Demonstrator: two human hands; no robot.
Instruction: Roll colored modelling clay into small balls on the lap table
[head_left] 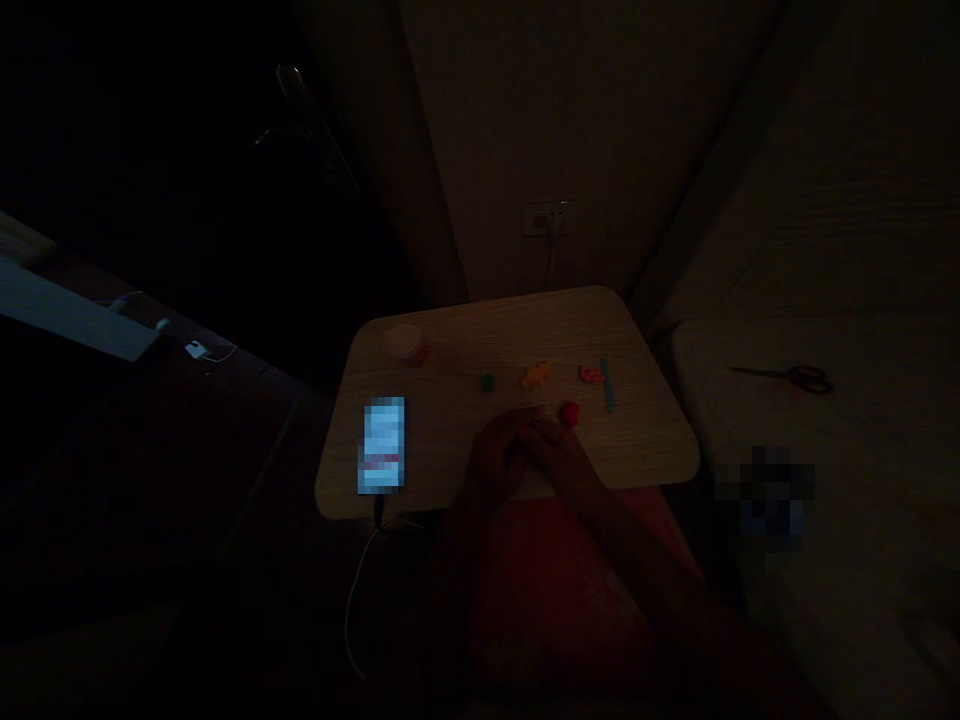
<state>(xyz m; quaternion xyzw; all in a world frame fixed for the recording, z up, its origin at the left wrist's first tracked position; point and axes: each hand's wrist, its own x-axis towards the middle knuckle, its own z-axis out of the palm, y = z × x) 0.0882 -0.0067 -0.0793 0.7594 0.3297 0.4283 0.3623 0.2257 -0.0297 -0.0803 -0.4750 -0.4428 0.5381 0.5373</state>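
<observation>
My left hand and my right hand meet over the front of a small wooden table. Their fingers are closed together; darkness hides whatever lies between them. Just past my right fingers sits a red lump, which looks like modelling clay. Farther back are an orange shaped piece, a small green piece and a bumpy pink piece. A teal stick-like tool lies against the pink piece's right side.
A lit phone with a cable lies at the table's left. Behind it stands a round tub with a pale lid. Scissors rest on a pale surface at the right. A wall socket is behind the table.
</observation>
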